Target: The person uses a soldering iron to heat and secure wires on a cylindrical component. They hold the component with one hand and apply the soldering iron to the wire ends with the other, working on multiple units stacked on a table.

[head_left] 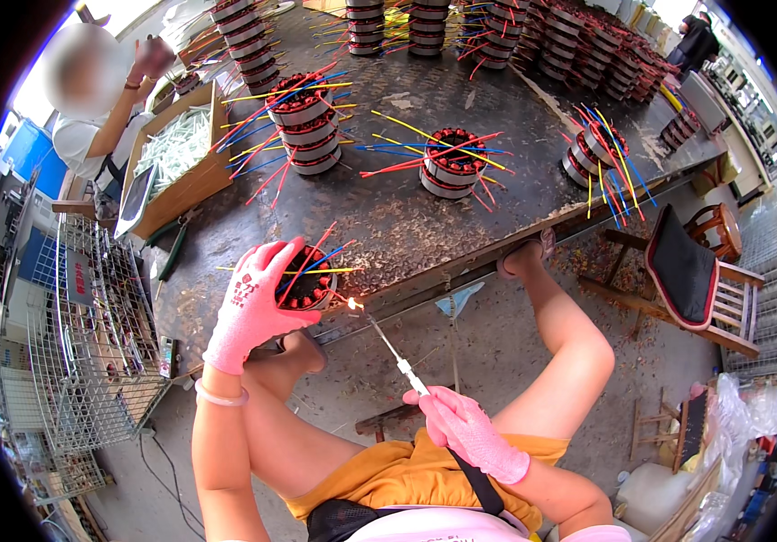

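Observation:
My left hand (pixel 257 303), in a pink glove, grips a wound motor stator (pixel 309 280) at the near left table edge. Its thumb and fingers curve round the side. Red, blue and yellow wires stick out of the stator. My right hand (pixel 472 432), also gloved in pink, closes round a slim tool (pixel 397 359) with a white handle and a long thin metal nose. Just beyond the nose, beside a red wire end of the stator, burns a small flame (pixel 354 304). The tool's exact kind is not clear. Both hands are close to the table's front edge.
More stators stand on the worn table (pixel 379 226): a stack (pixel 310 135), a single one (pixel 454 163) and several piles behind. Pliers (pixel 172 248) lie by a box of white pieces (pixel 181 149). Another person (pixel 90 135) works at the far left. A chair (pixel 687 271) is at right.

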{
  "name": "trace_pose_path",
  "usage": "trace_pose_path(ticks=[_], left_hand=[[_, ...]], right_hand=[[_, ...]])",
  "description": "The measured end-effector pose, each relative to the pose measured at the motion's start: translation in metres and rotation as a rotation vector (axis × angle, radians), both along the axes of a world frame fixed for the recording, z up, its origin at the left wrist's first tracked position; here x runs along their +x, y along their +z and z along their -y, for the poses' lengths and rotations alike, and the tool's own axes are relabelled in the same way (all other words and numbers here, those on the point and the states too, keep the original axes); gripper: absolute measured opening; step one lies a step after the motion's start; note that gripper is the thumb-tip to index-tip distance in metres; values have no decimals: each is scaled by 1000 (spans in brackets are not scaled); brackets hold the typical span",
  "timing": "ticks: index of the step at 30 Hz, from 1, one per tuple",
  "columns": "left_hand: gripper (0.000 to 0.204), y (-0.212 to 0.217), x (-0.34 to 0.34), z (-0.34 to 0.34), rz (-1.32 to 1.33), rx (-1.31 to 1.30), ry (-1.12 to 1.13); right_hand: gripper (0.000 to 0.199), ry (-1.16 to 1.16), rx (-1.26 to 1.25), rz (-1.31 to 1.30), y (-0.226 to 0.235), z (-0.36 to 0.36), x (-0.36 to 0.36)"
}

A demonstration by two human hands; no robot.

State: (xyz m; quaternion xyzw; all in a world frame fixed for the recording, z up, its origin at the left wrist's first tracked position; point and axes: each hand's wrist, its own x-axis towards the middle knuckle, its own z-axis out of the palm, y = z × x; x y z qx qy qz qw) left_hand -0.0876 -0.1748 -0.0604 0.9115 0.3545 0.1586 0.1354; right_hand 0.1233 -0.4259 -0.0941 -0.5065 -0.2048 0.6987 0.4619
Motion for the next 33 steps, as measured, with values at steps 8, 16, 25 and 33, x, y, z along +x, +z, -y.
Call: trace_pose_path(ticks=[8, 16, 25, 33], left_hand=[[96, -2, -1, -1, -2, 11, -10], [95, -2, -1, -1, -1, 9, -6], [94, -2, 2, 1, -29, 9, 30], [94, -4, 1, -1, -17, 4, 19]], right_hand=[[34, -16, -19, -21, 3, 0, 1], [31, -18, -26, -3, 6, -2, -1], [31, -25, -29, 30, 6, -3, 1], [30, -34, -48, 3, 4, -3, 1]])
